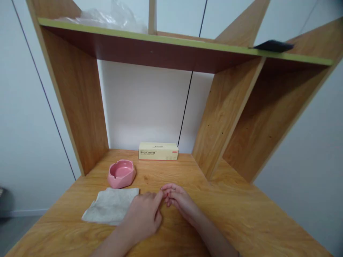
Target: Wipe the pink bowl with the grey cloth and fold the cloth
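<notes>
My left hand [143,214] is over the table, back of the hand up, beside the right edge of a folded pale grey cloth [109,206]. Its index finger reaches to the fingertips of my right hand [178,201], and the thumb stands apart from it. The other left fingers bend downward and are partly hidden. On my right hand the fingers are loosely bent and spread, the palm facing the left hand. I see nothing held in either hand. Behind the cloth sits a pink faceted ashtray [122,174], upright, with notches in its rim.
A cream cling film box [158,151] lies at the back of the wooden table [241,214]. Upright wooden panels [227,117] stand left and right, under a shelf [150,39]. Clear plastic wrapping [112,16] and a dark flat object [273,46] rest on that shelf.
</notes>
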`<state>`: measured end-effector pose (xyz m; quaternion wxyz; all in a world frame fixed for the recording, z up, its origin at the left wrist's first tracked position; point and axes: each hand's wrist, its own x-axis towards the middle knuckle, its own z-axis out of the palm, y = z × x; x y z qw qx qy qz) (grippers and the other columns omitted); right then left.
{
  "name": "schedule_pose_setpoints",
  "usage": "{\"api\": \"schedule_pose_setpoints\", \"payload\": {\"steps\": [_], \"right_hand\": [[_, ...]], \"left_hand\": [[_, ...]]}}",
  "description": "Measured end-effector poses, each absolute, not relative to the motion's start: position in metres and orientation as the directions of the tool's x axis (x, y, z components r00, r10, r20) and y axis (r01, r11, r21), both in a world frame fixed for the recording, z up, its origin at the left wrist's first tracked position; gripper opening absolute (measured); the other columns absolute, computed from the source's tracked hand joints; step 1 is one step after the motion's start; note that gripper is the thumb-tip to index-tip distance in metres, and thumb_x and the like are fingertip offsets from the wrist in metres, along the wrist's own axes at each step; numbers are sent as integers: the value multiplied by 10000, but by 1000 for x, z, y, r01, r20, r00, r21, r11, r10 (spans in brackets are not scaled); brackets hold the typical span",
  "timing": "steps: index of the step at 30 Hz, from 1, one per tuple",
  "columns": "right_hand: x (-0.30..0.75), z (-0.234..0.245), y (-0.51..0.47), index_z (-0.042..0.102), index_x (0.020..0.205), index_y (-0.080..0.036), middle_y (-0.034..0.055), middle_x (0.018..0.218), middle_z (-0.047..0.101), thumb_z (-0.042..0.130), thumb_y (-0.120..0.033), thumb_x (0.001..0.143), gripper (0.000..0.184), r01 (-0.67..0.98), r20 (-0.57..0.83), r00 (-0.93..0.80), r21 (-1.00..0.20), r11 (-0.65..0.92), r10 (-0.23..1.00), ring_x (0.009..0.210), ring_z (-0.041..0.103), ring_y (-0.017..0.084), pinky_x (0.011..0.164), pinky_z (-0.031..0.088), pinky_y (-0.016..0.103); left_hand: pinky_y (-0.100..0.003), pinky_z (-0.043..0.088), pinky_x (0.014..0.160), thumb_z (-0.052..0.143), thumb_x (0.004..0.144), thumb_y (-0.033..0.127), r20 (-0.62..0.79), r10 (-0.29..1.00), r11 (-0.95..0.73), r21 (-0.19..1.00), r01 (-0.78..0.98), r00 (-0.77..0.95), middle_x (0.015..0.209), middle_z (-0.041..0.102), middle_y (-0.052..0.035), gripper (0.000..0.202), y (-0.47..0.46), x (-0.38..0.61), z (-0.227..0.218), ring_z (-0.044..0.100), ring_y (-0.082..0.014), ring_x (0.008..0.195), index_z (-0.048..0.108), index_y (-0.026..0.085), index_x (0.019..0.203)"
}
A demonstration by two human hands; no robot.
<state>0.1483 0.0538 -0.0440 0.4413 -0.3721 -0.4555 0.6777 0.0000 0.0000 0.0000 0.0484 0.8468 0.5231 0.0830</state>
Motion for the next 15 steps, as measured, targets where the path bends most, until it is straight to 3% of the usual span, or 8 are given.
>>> {"api": "schedule_pose_setpoints", "payload": {"steps": [3,5,15], "right_hand": [[149,-45,55,568,711,-157,-32,543,557,541,-169,519,194,-248,-95,-339,-951,-187,936,445,472,71,449,347,205],[149,-46,56,569,714,-156,-34,544,555,540,-177,519,198,-240,-94,-340,-953,-183,936,443,472,70,445,349,205],[147,-52,56,542,760,-175,-45,573,538,504,-203,553,213,-107,-67,-316,-989,-106,946,424,461,69,399,336,193]], "left_hand": [[-341,438,665,383,737,150,60,983,-178,36,983,175,886,608,-121,366,8,-8,-2,573,-249,830,446,142,1097],[-350,447,651,387,738,151,62,992,-105,-7,994,106,918,594,-148,434,11,-12,-6,570,-271,858,405,114,1170],[-308,466,632,380,678,-23,142,986,-82,-12,997,83,1044,514,-147,580,13,-16,-13,583,-234,833,325,140,1232]]}}
